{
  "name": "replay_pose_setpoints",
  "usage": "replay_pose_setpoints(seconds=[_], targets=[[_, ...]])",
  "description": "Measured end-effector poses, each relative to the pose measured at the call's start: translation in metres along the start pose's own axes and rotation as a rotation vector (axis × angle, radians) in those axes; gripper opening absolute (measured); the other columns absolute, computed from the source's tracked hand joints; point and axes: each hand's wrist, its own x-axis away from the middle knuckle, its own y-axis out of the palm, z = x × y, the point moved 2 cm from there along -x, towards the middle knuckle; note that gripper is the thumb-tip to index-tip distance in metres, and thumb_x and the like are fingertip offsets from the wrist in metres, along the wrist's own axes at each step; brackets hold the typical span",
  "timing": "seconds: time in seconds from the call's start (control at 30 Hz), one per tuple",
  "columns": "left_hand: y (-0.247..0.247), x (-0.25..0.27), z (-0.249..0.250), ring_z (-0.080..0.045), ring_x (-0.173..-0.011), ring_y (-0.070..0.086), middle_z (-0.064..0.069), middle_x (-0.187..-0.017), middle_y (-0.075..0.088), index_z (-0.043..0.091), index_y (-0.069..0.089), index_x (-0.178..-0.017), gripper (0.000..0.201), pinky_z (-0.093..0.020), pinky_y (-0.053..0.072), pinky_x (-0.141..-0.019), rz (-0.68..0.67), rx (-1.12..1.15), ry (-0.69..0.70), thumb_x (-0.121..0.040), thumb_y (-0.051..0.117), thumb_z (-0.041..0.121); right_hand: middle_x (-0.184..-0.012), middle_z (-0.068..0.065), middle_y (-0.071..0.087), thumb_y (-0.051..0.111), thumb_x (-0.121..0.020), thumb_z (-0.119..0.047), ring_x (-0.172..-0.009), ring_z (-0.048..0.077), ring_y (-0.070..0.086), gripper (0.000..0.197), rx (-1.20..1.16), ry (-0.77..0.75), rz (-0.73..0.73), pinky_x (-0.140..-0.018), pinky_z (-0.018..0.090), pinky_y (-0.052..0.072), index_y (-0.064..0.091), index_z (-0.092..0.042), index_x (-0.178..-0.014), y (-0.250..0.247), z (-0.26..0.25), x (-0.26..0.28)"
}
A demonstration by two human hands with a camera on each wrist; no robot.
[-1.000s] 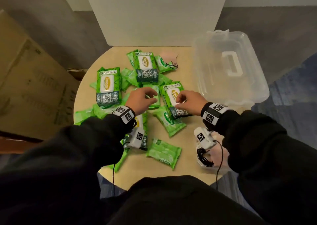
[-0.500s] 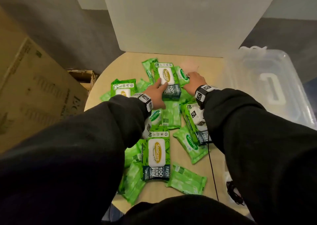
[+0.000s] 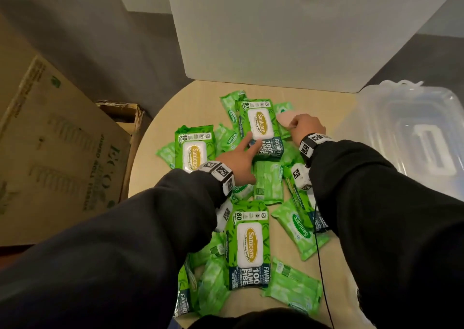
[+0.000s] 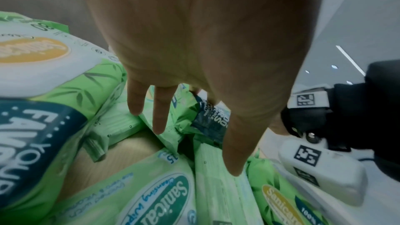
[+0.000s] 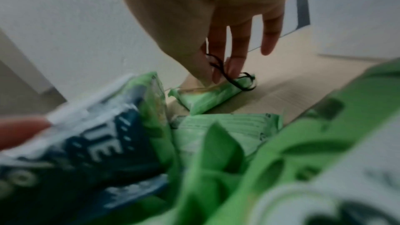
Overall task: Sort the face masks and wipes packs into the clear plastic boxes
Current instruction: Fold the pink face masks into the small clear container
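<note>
1. Reach shifted: a second ago both hands sat mid-pile; now they're at the far end of the table [image 3: 160,117].
2. Right hand [image 3: 305,127] pinches the pink face mask [image 3: 285,119] by its black ear loop [image 5: 227,73], thumb and forefinger closed, other fingers loose.
3. Left hand [image 3: 238,158] lies flat, fingers straight and slightly spread, touching the far large wipes pack [image 3: 259,127], gripping nothing.
4. Clear plastic box [image 3: 411,137] sits lidded at right, so nothing looks sorted yet; the mask probably goes first.

Wipes packs [image 3: 248,240] lay scattered across the tabletop [image 3: 195,97]; plastic box [image 3: 414,137] stood at right, cardboard carton [image 3: 55,153] at left.
</note>
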Motion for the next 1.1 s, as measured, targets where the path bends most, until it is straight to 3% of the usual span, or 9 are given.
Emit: replay_pose_setpoints(seconds=[0.13, 0.27, 0.4, 0.5, 0.63, 0.7, 0.87, 1.0, 1.1], targets=[[-0.012, 0.006, 0.0, -0.025, -0.137, 0.052, 0.005, -0.171, 0.015, 0.031, 0.032, -0.159, 0.085, -0.048, 0.052, -0.103, 0.155, 0.117, -0.03, -0.087, 0.073, 0.045, -0.095, 0.002, 0.075, 0.061, -0.086, -0.01, -0.094, 0.029, 0.067, 0.018, -0.488, 0.085, 0.071, -0.086, 0.037, 0.054, 0.073, -0.022, -0.079, -0.02, 0.003, 0.027], [-0.017, 0.033, 0.01, -0.017, -0.132, 0.053, 0.003, -0.152, 0.049, 0.034, 0.047, -0.15, 0.073, -0.04, 0.045, -0.108, 0.397, 0.552, -0.011, -0.086, 0.079, 0.045, -0.067, 0.006, 0.057, 0.05, -0.083, 0.004, -0.058, 0.02, 0.053, 0.029, -1.077, 0.271, -0.057, -0.055, 0.027, 0.045, 0.064, -0.017, -0.068, -0.046, 0.0, 0.098], [-0.005, 0.063, 0.031, -0.009, -0.116, 0.066, 0.006, -0.131, 0.068, 0.031, 0.059, -0.139, 0.069, -0.031, 0.055, -0.095, 0.239, 1.2, 0.046, -0.077, 0.085, 0.043, -0.076, 0.011, 0.046, 0.053, -0.075, -0.002, -0.068, 0.025, 0.046, 0.01, -1.356, 0.293, -0.302, -0.062, 0.034, 0.045, 0.06, -0.008, -0.08, -0.048, 0.004, 0.17], [0.014, 0.081, 0.047, -0.013, -0.1, 0.07, -0.005, -0.118, 0.075, 0.019, 0.069, -0.127, 0.046, -0.031, 0.058, -0.081, 0.084, 1.351, 0.019, -0.084, 0.083, 0.027, -0.085, 0.012, 0.041, 0.06, -0.059, -0.012, -0.077, 0.029, 0.039, 0.029, -1.409, 0.301, -0.34, -0.069, 0.041, 0.041, 0.058, -0.007, -0.087, -0.042, 0.008, 0.208], [0.041, 0.098, 0.053, -0.02, -0.082, 0.06, -0.011, -0.088, 0.069, 0.002, 0.074, -0.095, 0.015, -0.029, 0.046, -0.068, 0.087, 1.25, -0.011, -0.085, 0.082, 0.01, -0.069, 0.007, 0.042, 0.055, -0.065, -0.01, -0.064, 0.019, 0.039, 0.004, -1.317, 0.267, -0.311, -0.057, 0.032, 0.034, 0.054, -0.014, -0.065, -0.037, 0.018, 0.247], [0.045, 0.105, 0.051, -0.018, -0.082, 0.058, -0.011, -0.087, 0.068, -0.004, 0.073, -0.091, 0.014, -0.031, 0.047, -0.074, 0.187, 1.249, -0.016, -0.084, 0.08, 0.005, -0.067, 0.008, 0.051, 0.052, -0.077, -0.001, -0.063, 0.02, 0.046, 0.02, -1.312, 0.273, -0.289, -0.058, 0.032, 0.037, 0.061, -0.012, -0.063, -0.035, 0.03, 0.26], [0.03, 0.126, 0.056, -0.014, -0.081, 0.061, -0.002, -0.087, 0.071, 0.007, 0.076, -0.094, 0.005, -0.028, 0.047, -0.076, 0.346, 1.106, 0.033, -0.09, 0.074, 0.006, -0.096, 0.008, 0.074, 0.051, -0.09, 0.003, -0.085, 0.02, 0.065, 0.026, -1.108, 0.294, -0.207, -0.067, 0.03, 0.044, 0.071, -0.013, -0.098, -0.042, 0.05, 0.279], [0.017, 0.133, 0.067, -0.01, -0.084, 0.068, 0.007, -0.088, 0.077, 0.024, 0.081, -0.096, 0.011, -0.025, 0.05, -0.074, 0.246, 0.594, 0.216, -0.085, 0.08, 0.021, -0.123, 0.002, 0.068, 0.069, -0.089, -0.003, -0.113, 0.012, 0.063, 0.043, -0.915, -0.083, -0.044, -0.091, 0.024, 0.051, 0.062, -0.021, -0.127, -0.055, 0.052, 0.288], [0.017, 0.135, 0.086, -0.002, -0.076, 0.062, 0.008, -0.085, 0.074, 0.025, 0.078, -0.1, 0.022, -0.015, 0.044, -0.067, 0.152, 0.452, 0.327, -0.08, 0.085, 0.02, -0.112, -0.007, 0.07, 0.085, -0.079, -0.025, -0.099, 0.008, 0.067, 0.06, -0.646, -0.24, -0.135, -0.086, 0.023, 0.054, 0.061, -0.025, -0.135, -0.052, 0.046, 0.3]])
